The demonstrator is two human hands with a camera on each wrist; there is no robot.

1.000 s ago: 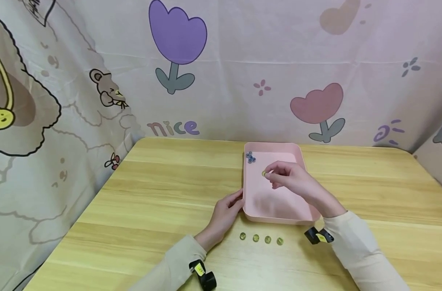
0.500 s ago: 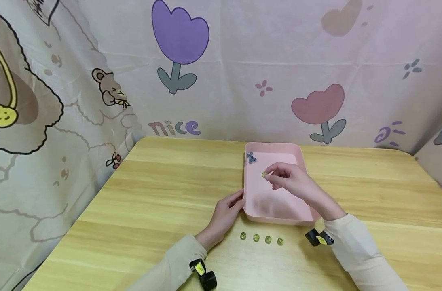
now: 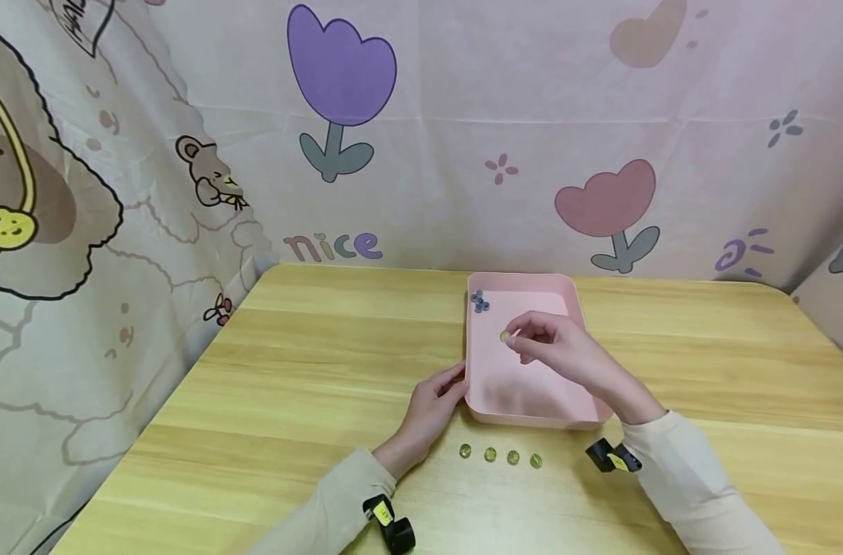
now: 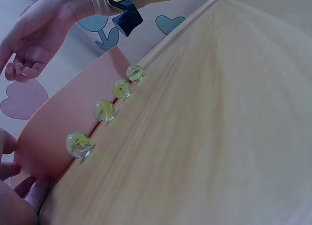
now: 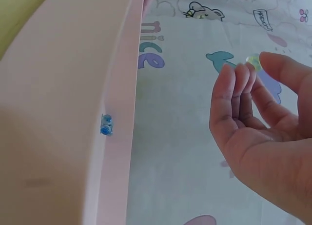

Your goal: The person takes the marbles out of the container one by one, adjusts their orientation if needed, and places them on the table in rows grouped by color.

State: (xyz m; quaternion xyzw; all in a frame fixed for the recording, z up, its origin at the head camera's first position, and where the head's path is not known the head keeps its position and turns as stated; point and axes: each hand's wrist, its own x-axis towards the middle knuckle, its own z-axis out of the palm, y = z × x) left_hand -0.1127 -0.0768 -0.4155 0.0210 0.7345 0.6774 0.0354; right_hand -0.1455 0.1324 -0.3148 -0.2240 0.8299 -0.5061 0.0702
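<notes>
My right hand (image 3: 556, 343) is above the pink tray (image 3: 518, 420), pinching a clear marble with yellow inside (image 3: 505, 337) between thumb and index finger. The right wrist view shows this yellow marble (image 5: 253, 62) at the fingertips, with the other fingers loosely bent. My left hand (image 3: 428, 408) holds the tray at its left side near the front corner. In the left wrist view its fingers (image 4: 36, 193) press against the pink wall. Small blue marbles (image 3: 480, 301) sit together in the tray's far left corner.
Several yellow marbles (image 3: 513, 457) lie in a row on the wooden table (image 3: 289, 370), just in front of the tray. A printed cloth (image 3: 449, 62) hangs behind the table. A black camera (image 3: 613, 456) is strapped at the right wrist, another (image 3: 389, 524) at the left.
The right hand and its marble have dipped very slightly over the tray. The left hand stays at the tray's side, and the marbles on the table have not moved.
</notes>
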